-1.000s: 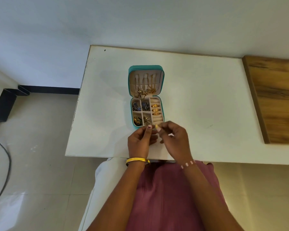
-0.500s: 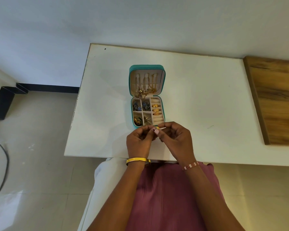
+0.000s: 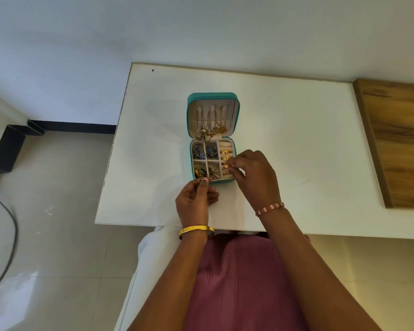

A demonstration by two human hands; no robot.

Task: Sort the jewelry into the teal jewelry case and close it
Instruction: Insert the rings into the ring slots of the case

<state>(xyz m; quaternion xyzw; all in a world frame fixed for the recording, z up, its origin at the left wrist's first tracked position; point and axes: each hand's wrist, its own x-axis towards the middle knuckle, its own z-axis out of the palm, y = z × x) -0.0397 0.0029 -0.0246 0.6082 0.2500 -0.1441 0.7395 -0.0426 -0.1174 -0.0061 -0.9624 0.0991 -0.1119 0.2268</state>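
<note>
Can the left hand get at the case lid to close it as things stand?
Probably yes. The left hand sits just in front of the teal jewelry case, and the upright lid has nothing around it. But the right hand is over the ring rolls, under the lid's swing.

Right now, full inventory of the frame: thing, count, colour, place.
jewelry case: 1, teal, open on the table, lid up at the far side
necklaces: several, gold, hanging inside the lid
blue earrings: count unclear, two far-left compartments
gold pieces: count unclear, two near-left compartments
gold rings: 3 visible, ring slots on the right
table: 1, white
wood panel: 1, brown, right of the table
cable: 1, dark, floor at left
left hand: gold bangle, loosely curled before the case
right hand: beaded bracelet, grip pinches the nearest ring
</note>
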